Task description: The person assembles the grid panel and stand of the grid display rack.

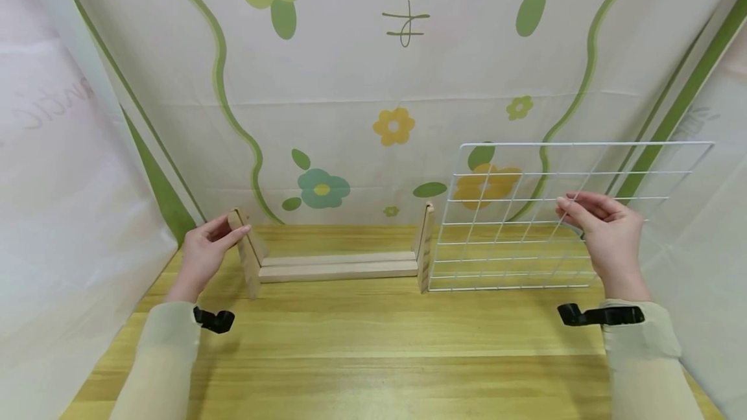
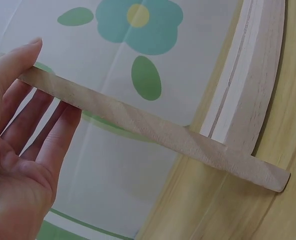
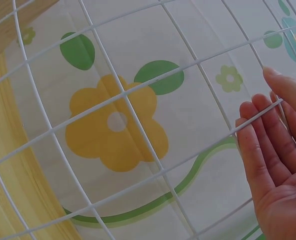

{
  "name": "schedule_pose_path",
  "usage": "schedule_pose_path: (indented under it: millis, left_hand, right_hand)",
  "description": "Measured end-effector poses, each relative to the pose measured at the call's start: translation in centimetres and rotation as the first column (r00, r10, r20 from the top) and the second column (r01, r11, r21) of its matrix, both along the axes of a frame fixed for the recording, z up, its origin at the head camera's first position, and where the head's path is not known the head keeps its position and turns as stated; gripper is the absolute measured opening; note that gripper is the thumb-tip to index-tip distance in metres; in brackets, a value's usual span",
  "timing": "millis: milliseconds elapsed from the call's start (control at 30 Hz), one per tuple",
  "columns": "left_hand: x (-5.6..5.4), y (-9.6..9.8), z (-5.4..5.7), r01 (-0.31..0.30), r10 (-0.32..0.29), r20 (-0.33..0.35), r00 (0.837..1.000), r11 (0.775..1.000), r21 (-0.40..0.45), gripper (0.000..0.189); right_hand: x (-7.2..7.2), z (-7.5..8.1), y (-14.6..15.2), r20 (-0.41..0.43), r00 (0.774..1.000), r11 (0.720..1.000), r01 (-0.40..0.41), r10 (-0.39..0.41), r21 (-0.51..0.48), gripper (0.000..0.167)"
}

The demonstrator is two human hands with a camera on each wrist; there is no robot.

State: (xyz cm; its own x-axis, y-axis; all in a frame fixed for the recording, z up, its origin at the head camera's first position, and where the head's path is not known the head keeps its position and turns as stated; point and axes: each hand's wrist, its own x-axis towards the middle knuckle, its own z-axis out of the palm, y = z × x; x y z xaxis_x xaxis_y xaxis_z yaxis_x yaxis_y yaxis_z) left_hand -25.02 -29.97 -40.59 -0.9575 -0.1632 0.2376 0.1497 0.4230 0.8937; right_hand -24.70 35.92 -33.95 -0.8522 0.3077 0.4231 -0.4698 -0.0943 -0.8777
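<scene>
A light wooden stand [image 1: 338, 271] has two leaning uprights joined low down by parallel bars. Near the top of its left upright [image 2: 153, 130], my left hand [image 1: 202, 253] pinches the wood between thumb and fingers. The stand's right upright [image 1: 426, 248] rises beside a white wire grid panel [image 1: 572, 144]. My right hand [image 1: 613, 238] holds this panel by a wire toward its right side, thumb in front and fingers behind. In the right wrist view, the fingers [image 3: 255, 160] curl at a crossing of wires. Whether the panel's left edge touches the upright, I cannot tell.
Beneath everything is a wood-grain table [image 1: 373, 349]. Behind it hangs a white cloth [image 1: 350, 76] printed with flowers and green lines. More cloth [image 1: 64, 167] closes off the left side, and another sheet [image 1: 706, 264] the right. Black straps [image 1: 618, 315] circle both wrists.
</scene>
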Motion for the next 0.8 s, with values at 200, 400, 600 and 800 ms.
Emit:
schedule_pose_path:
  millis: [200,400,600,800]
  left_hand:
    - [0.8,-0.7,-0.1,0.001,0.000,0.010,1.000,1.000,-0.018,0.074]
    - [1.7,-1.2,0.0,-0.014,0.014,0.012,1.000,0.999,-0.043,0.073]
    - [2.4,-1.4,0.0,0.000,0.000,-0.009,1.000,0.999,-0.032,0.064]
    - [2.8,-1.5,-0.1,0.012,-0.013,-0.043,0.999,1.000,-0.021,0.057]
  right_hand:
    - [0.0,0.1,0.0,0.004,1.000,1.000,-0.002,0.002,0.004,0.028]
    - [0.0,0.0,0.1,-0.008,1.000,1.000,-0.010,0.010,-0.005,0.028]
    - [0.1,0.0,0.0,-0.008,1.000,1.000,-0.009,0.009,-0.006,0.027]
    - [0.1,0.1,0.0,-0.002,1.000,1.000,-0.014,0.014,-0.009,0.030]
